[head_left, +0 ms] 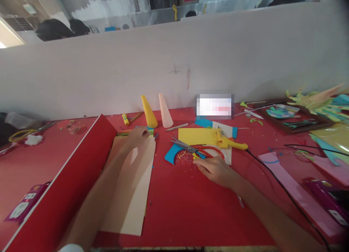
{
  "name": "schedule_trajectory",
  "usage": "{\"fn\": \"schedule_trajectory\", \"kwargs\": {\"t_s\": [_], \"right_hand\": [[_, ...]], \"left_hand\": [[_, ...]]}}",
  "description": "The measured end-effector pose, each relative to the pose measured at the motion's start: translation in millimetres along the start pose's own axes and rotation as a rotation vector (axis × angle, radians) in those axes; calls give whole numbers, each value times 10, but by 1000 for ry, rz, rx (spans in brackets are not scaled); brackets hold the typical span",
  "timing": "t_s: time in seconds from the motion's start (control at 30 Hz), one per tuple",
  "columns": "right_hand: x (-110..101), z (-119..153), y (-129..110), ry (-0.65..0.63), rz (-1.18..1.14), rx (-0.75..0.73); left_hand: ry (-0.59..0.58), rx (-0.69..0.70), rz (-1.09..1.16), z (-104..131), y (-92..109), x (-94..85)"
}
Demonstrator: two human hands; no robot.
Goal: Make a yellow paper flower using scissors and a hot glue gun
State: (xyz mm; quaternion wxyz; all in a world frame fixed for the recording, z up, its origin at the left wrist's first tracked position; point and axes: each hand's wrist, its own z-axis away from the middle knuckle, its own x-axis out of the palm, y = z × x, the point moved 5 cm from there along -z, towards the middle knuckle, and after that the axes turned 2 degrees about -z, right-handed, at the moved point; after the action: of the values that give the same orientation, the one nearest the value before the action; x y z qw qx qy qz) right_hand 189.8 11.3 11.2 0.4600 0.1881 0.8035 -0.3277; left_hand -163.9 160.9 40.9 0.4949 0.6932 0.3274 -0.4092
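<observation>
My left hand [137,137] is closed at the far edge of a stack of cream paper sheets [136,194], its fingertips curled down and hidden. Green and blue strips show at that edge. On the right, my right hand [218,171] is closed, thumb and fingers together by a small yellow piece [195,156]; whether it grips this I cannot tell. Just beyond lie scissors [188,146] with orange-red handles, blades apart, over a curved blue piece [171,154] and fine scraps. A yellow glue gun [231,143] rests on a yellow sheet [193,135].
A yellow cone [149,112] and a pale pink cone [165,112] stand near the white partition [122,66]. A red upright board [71,179] runs along the left. The glue gun's black cord [283,186] crosses the right side, past pink strips [297,194] and a dark tray [308,126].
</observation>
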Motion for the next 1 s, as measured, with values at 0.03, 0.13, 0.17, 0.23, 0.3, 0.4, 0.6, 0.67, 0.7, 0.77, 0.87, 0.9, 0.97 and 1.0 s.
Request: {"fn": "schedule_trajectory", "kwargs": {"t_s": [0.03, 0.13, 0.17, 0.23, 0.3, 0.4, 0.6, 0.67, 0.7, 0.77, 0.87, 0.9, 0.97, 1.0], "right_hand": [[0, 1, 3, 1, -2, 0], [-2, 4, 9, 8, -18, 0], [-2, 4, 9, 6, -22, 0], [-1, 2, 5, 1, -24, 1], [-7, 0, -4, 8, -22, -4], [-17, -3, -16, 19, -18, -16], [-24, -7, -16, 15, -27, -25], [-25, -8, -19, 12, -29, -24], [-25, -10, -26, 11, -28, -28], [-28, -14, -45, 14, -23, -43], [-38, -21, -76, 23, -11, -67], [-43, -24, -84, 27, -6, -74], [-51, -27, -97, 32, 4, -87], [-55, -27, -101, 33, 8, -93]], "left_hand": [[-25, 5, 6, -5, -9, 2], [-114, 26, 51, -2, -1, -5], [-136, 32, 76, 4, 15, -20], [-170, 41, 115, 18, 66, -65], [-199, 60, 114, 33, 139, -122], [-233, 133, 60, 53, 252, -210], [-193, 209, -68, 92, 243, -355], [-162, 198, -79, 96, 200, -385], [-147, 192, -74, 95, 183, -396], [-133, 178, -63, 89, 162, -404], [-141, 173, -93, 76, 164, -399], [-138, 178, -113, 72, 170, -403], [-133, 206, -145, 68, 188, -420], [-131, 223, -152, 68, 195, -434]]}}
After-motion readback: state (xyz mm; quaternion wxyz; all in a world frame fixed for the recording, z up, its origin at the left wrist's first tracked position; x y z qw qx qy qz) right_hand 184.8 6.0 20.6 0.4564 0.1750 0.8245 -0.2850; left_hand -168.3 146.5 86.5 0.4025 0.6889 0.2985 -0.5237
